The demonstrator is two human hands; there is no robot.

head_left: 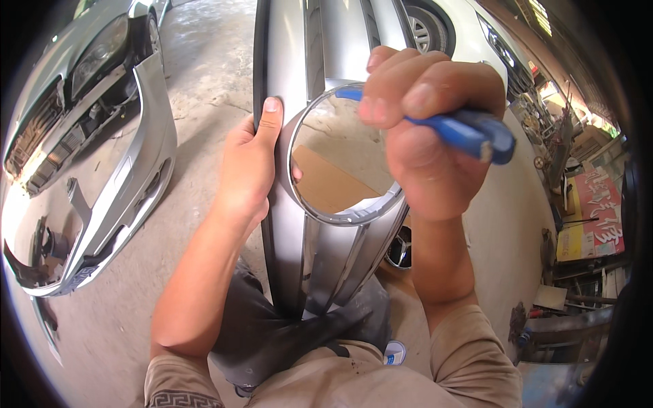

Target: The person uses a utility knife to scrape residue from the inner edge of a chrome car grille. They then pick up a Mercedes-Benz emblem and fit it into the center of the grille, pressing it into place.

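A silver car grille (289,61) with long slats and a dark outer edge stands upright in front of me, its lower end between my legs. At its middle is a large round opening with a grey rim (326,217). My left hand (252,160) is closed round the left edge, thumb on the front; a fingertip shows through the opening. My right hand (435,122) is wrapped round a blue hand tool (469,136) at the opening's upper right. The tool's blue front part lies by the upper rim; its kind and working tip cannot be made out.
A round chrome star emblem (403,248) lies low behind the grille, near brown cardboard (333,180) seen through the opening. Left are a removed silver bumper (146,153) and a car (102,58) with its front exposed. A white car (462,41), a red-yellow sign (592,214) and clutter stand right.
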